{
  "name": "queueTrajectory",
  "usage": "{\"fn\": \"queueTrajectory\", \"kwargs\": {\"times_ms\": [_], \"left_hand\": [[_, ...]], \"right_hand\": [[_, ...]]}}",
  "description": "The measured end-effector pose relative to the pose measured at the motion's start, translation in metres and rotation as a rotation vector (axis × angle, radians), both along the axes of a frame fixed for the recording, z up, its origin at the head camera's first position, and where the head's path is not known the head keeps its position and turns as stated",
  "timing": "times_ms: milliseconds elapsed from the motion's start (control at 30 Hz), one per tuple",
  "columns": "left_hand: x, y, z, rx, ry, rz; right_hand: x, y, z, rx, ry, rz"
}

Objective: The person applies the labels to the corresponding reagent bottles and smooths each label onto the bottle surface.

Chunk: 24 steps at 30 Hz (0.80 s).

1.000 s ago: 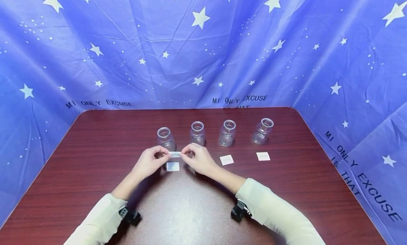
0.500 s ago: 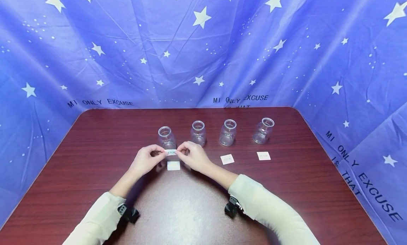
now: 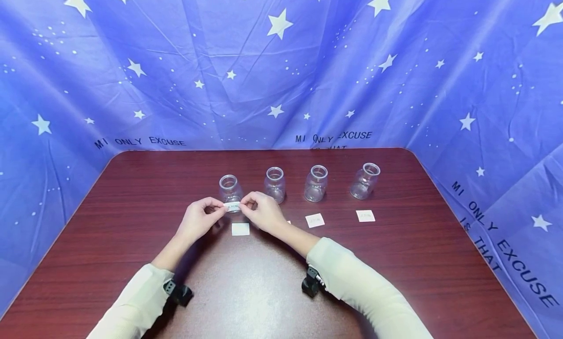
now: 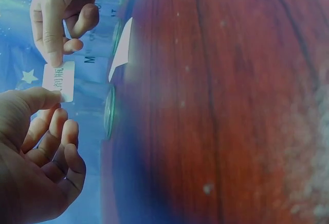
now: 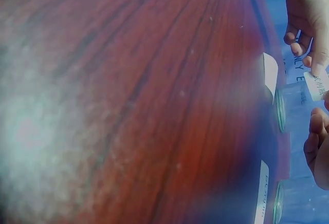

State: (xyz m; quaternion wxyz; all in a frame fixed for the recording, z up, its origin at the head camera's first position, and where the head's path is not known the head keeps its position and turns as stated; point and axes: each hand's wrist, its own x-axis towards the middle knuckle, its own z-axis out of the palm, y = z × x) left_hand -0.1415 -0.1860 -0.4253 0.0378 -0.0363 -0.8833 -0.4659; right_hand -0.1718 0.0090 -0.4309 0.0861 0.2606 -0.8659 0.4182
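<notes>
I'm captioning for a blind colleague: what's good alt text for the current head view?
A person's left hand and right hand pinch a small printed label in front of the leftmost glass jar of four on a reddish table. White cards lie on the jars' near side; a blue starry cloth hangs behind.

You've got the printed label pinched between left hand and right hand, the latter partly out of frame. Near the label: glass jar, white card. Farther from it: second jar, lettered card, all on the wood-grain table.
</notes>
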Motion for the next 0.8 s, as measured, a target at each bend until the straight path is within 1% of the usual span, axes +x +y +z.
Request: {"fn": "queueTrajectory", "kwargs": {"times_ms": [167, 400, 800], "left_hand": [[-0.0016, -0.0004, -0.0021, -0.004, 0.012, 0.013], [-0.0048, -0.0006, -0.0026, 0.005, 0.006, 0.038], [-0.0062, -0.0001, -0.0033, -0.025, 0.031, 0.049]], "right_hand": [[-0.0011, -0.0027, -0.0028, 0.009, 0.011, -0.031], [-0.0036, -0.0045, -0.0039, 0.001, 0.024, -0.050], [-0.0056, -0.0056, -0.0071, 0.010, 0.033, -0.071]]}}
